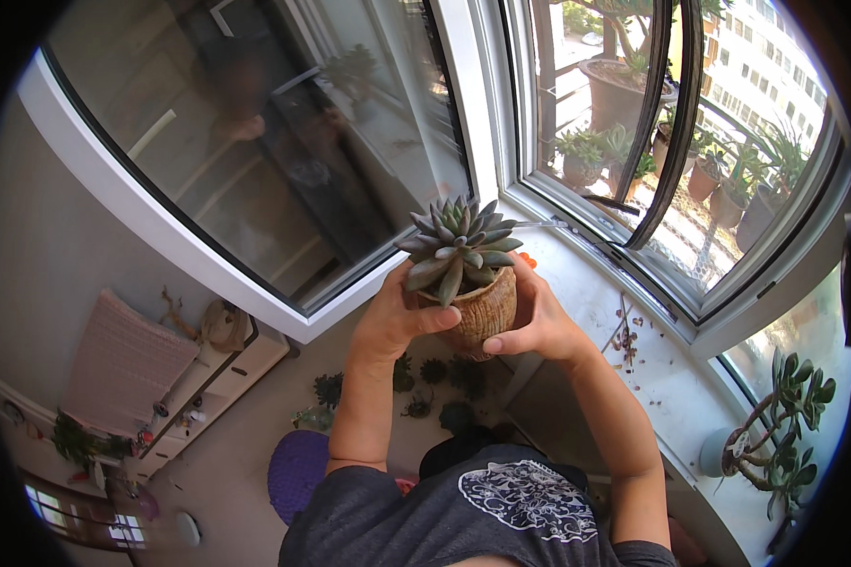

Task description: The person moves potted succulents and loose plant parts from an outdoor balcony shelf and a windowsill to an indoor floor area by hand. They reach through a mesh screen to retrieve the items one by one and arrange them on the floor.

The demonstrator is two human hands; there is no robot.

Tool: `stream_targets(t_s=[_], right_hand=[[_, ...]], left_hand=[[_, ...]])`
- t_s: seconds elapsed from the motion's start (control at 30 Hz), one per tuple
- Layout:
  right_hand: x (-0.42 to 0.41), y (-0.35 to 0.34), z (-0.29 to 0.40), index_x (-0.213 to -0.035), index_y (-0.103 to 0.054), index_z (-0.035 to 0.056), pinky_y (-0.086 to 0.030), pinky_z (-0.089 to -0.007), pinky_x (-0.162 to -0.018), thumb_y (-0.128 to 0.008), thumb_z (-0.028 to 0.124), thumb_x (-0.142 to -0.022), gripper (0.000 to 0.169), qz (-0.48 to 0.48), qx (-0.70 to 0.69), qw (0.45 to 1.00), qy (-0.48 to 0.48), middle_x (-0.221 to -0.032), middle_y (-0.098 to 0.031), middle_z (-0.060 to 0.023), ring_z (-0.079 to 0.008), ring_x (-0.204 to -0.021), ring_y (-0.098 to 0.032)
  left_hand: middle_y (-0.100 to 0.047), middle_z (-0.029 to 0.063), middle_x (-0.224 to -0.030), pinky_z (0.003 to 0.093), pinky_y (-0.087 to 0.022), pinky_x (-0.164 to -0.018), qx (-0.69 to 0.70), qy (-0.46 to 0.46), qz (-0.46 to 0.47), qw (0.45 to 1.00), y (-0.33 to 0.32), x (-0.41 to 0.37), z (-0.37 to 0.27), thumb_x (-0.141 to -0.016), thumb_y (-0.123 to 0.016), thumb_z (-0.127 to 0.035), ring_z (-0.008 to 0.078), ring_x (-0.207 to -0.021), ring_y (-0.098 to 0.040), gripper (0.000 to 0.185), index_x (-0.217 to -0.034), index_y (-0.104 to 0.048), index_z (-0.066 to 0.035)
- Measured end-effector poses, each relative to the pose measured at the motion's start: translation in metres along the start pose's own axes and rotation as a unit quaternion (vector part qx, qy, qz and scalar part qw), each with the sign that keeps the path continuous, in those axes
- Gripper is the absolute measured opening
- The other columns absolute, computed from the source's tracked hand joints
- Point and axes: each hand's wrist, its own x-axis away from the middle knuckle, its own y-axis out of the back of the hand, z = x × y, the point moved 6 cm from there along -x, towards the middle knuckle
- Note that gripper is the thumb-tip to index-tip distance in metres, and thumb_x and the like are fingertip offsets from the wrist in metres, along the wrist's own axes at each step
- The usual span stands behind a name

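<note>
A brown textured ceramic pot [488, 308] bears a rosette succulent [461, 244] with grey-green pointed leaves. Both of my hands hold the pot from its two sides, in front of my body and near the window corner. My left hand [401, 315] grips the left side, its thumb on the front of the pot. On the right side is my right hand [542, 319], with its thumb low on the wall. The fingers behind the pot are mostly hidden. A small orange object [527, 260] shows just behind my right hand.
A white windowsill [574, 269] carries dry plant debris [627, 340] and a jade-like plant in a pale blue pot [715, 452]. At the left an open window sash [333, 312] juts in. Potted plants stand outside behind bars. On the floor are several succulents and a purple stool [294, 475].
</note>
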Motion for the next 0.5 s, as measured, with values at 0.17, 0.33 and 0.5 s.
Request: stream_targets(t_s=[0.17,0.33,0.5], right_hand=[[-0.002,0.004,-0.002,-0.13,-0.032,0.0042,-0.03,-0.0332,-0.105,-0.084,0.004,-0.055,0.091,0.003,-0.013,1.0,0.008,-0.126,-0.044,-0.0067,-0.019,-0.122,-0.04],[-0.002,0.007,-0.002,-0.128,-0.032,0.0065,-0.031,-0.0327,-0.104,-0.082,0.003,-0.056,0.088,0.021,-0.016,1.0,0.008,-0.125,-0.044,-0.0061,-0.0194,-0.122,-0.041],[0.0,0.017,-0.008,-0.132,-0.03,0.0081,-0.032,-0.033,-0.104,-0.081,0.002,-0.057,0.091,0.033,-0.037,0.999,-0.022,-0.126,-0.043,-0.0061,-0.0192,-0.122,-0.04]], left_hand=[[-0.057,0.0066,-0.118,0.032,-0.036,-0.101,0.008,0.003,-0.014,1.0,-0.004,0.0,0.002,-0.059,-0.085,-0.016,0.0172,-0.112,-0.052,0.077,-0.125,-0.049,-0.001],[-0.059,0.0061,-0.115,0.0307,-0.04,-0.097,0.009,-0.009,-0.024,1.0,-0.006,0.0,0.005,-0.057,-0.086,-0.012,0.0158,-0.108,-0.054,0.074,-0.122,-0.052,-0.001],[-0.061,0.0056,-0.11,0.0295,-0.041,-0.095,0.002,-0.027,-0.042,0.999,-0.012,-0.004,0.003,-0.057,-0.085,-0.01,0.0148,-0.103,-0.056,0.068,-0.117,-0.055,0.0]])
